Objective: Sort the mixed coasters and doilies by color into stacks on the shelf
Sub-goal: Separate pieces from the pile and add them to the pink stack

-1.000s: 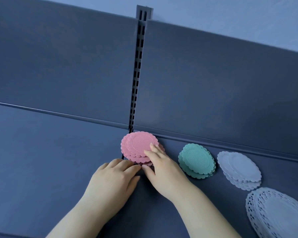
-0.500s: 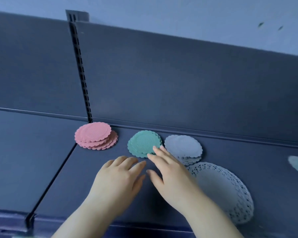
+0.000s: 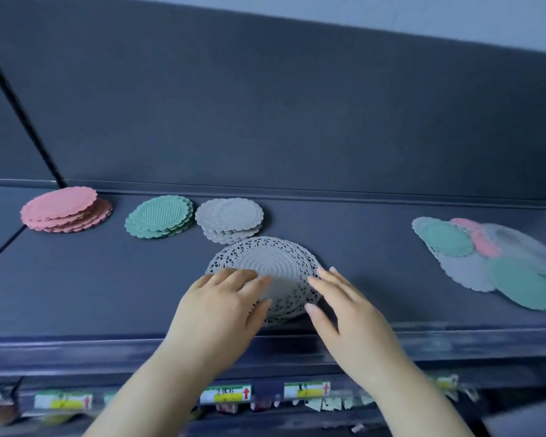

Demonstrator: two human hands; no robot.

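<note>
Along the back of the dark shelf (image 3: 108, 279) lie three sorted stacks: pink coasters (image 3: 64, 210), green coasters (image 3: 160, 216) and grey coasters (image 3: 230, 219). In front of the grey stack sits a pile of white lace doilies (image 3: 275, 266). My left hand (image 3: 221, 307) lies over the pile's near left part with straight fingers. My right hand (image 3: 344, 313) is beside the pile's right edge, fingers straight; contact is unclear. A mixed heap (image 3: 498, 263) of green, pink and grey pieces is spread at the far right.
The shelf's back panel (image 3: 297, 121) rises behind the stacks, with a slotted upright (image 3: 22, 121) at the left. The shelf's front lip (image 3: 76, 351) runs below my wrists, with price labels (image 3: 224, 395) under it.
The view has swung right and down, bringing the mixed heap into sight. Both hands have moved right, from near the green stack to the doily pile.
</note>
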